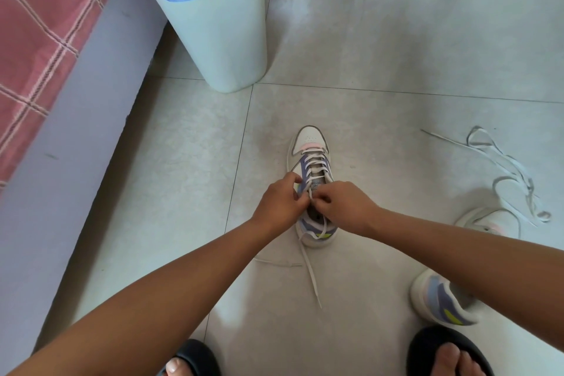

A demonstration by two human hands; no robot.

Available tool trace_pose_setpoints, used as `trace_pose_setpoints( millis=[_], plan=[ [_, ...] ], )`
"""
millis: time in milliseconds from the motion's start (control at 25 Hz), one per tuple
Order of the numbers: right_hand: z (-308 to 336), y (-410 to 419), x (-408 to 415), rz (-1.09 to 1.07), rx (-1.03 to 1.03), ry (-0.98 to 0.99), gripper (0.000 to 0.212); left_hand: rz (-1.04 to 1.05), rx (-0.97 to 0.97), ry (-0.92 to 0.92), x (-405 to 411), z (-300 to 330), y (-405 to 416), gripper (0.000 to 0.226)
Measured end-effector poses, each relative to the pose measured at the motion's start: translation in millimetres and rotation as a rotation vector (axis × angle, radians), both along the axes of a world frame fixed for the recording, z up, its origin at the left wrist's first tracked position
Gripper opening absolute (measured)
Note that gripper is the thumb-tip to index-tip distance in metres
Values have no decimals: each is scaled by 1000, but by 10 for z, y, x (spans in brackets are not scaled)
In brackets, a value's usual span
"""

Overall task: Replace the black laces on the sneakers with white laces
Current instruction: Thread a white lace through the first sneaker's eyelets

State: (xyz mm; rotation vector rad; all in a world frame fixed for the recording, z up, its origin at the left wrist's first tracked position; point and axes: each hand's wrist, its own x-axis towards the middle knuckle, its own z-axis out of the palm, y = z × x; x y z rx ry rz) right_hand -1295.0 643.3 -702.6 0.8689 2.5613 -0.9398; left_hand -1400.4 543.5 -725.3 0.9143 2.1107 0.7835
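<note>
A white and purple sneaker (309,143) stands on the tiled floor, toe pointing away from me, with a white lace (314,166) threaded across its front eyelets. My left hand (279,203) and my right hand (341,204) meet over the tongue, fingers curled, each pinching the white lace near the top eyelets. One loose lace end (311,272) trails back over the heel onto the floor. The second sneaker (439,299) lies at lower right, partly hidden by my right forearm. Another white lace (512,171) lies loose in a tangle at the right.
A white bin (219,33) with a blue liner stands behind the sneaker. A bed with a pink checked sheet (39,40) runs along the left. My feet in black slippers (442,351) are at the bottom edge.
</note>
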Motion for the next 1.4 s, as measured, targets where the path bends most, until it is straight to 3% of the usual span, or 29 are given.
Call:
trace_pose_setpoints(
  millis=[160, 280, 440, 520, 600, 760, 880, 960, 1040, 1160, 1280, 1400],
  plan=[
    [-7, 131, 92, -148, 125, 125, 17, -36, -12, 93, -2, 2, 14, 25],
    [-23, 146, 109, -140, 37, 113, 25, -13, -42, 38, 15, -33, -21, 27],
    [-114, 2, 216, -165, 37, 83, 14, 13, -158, 42, 32, -74, -136, 22],
    [-124, -6, 235, -181, -14, 48, 14, -39, -141, 93, 63, -44, -171, 32],
    [-94, -4, 201, -239, -146, 38, 20, -62, -97, 70, 103, -3, -194, 25],
    [58, -59, 103, -379, -474, 137, 15, -63, -40, -151, 174, 73, -238, 4],
    [132, -132, 59, -351, -544, 169, 14, 83, -29, -482, 192, 181, -221, 17],
    [139, -156, 50, -531, -579, 178, 14, 222, -66, -700, 230, 247, -207, 26],
    [154, -117, 67, -635, -593, 136, 19, 283, -68, -792, 261, 278, -206, 34],
    [169, -57, 103, -589, -687, 23, 25, 181, -38, -673, 313, 331, -236, 45],
    [178, -13, 100, -659, -718, -30, 22, 87, -27, -375, 361, 323, -271, 31],
    [258, 146, 119, -708, -712, 28, 19, 233, -56, -283, 288, 319, -276, 27]
  ],
)
